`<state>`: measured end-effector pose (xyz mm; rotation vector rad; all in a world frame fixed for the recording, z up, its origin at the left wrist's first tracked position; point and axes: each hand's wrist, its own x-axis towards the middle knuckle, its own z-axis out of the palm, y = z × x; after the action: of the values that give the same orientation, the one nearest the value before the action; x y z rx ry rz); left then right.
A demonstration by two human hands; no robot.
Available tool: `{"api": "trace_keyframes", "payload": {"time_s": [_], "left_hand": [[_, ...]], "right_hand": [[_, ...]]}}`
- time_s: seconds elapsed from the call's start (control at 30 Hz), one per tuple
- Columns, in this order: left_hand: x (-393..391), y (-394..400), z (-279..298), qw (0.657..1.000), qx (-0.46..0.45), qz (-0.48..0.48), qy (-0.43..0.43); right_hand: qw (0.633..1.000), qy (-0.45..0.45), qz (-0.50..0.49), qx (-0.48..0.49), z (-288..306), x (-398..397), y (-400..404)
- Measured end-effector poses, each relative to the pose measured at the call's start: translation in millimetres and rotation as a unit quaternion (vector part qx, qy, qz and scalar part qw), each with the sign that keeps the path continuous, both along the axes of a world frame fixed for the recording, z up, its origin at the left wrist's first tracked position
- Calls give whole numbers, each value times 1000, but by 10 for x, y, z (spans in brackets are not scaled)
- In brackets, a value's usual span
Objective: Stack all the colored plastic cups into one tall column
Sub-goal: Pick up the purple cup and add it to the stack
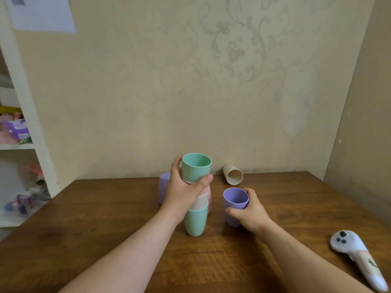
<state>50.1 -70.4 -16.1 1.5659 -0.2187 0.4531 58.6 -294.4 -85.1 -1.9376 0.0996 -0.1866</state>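
Observation:
A column of nested cups (195, 220) stands at the middle of the wooden table (105, 208): green at the bottom, cream and pink above, a green cup (196, 168) on top. My left hand (186, 191) grips the column near its top. My right hand (251, 210) holds a purple cup (234, 199) upright on the table, just right of the column. Another purple cup (164, 187) stands behind my left hand, partly hidden. A beige cup (232, 174) lies on its side near the wall, its mouth facing me.
A white handheld device (357, 254) with dark buttons lies at the table's right front. A white shelf unit (23, 144) with toys stands to the left. The wall runs close behind the table.

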Motion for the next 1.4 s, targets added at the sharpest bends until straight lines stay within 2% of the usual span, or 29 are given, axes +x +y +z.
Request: {"api": "trace_keyframes", "payload": {"time_s": [0.2, 0.47, 0.53, 0.63, 0.73, 0.8, 0.87, 0.93, 1.13, 1.3, 1.4], "left_hand": [[15, -81, 33, 1000, 13, 13, 17], [-18, -61, 8, 999, -6, 36, 16], [-21, -50, 11, 999, -10, 33, 23], [-15, -42, 8, 999, -12, 21, 35], [-19, -30, 21, 999, 1, 16, 46], [-46, -38, 50, 998, 12, 18, 54], [-71, -55, 87, 997, 23, 19, 65], [-91, -66, 123, 997, 32, 17, 71], [-90, -76, 162, 996, 70, 27, 53], [-181, -86, 208, 995, 89, 3, 47], [-218, -17, 10, 990, 112, -20, 80]], "right_hand": [[1000, 13, 5, -14, -21, 0, 43], [999, 26, 0, 29, 49, -24, 84], [997, -17, -27, 75, 278, -41, 135], [976, -128, -79, 156, 916, -21, 229], [952, -197, -38, 231, 1664, -64, 409], [955, -211, 34, 204, 1991, -135, 560], [961, -217, 104, 136, 2112, -221, 738], [966, -212, 130, 70, 2045, -232, 901], [975, -178, 129, 39, 1556, -65, 1020], [976, -156, 137, 66, 1323, -44, 987], [974, -152, 147, 85, 1319, -49, 997]]}}
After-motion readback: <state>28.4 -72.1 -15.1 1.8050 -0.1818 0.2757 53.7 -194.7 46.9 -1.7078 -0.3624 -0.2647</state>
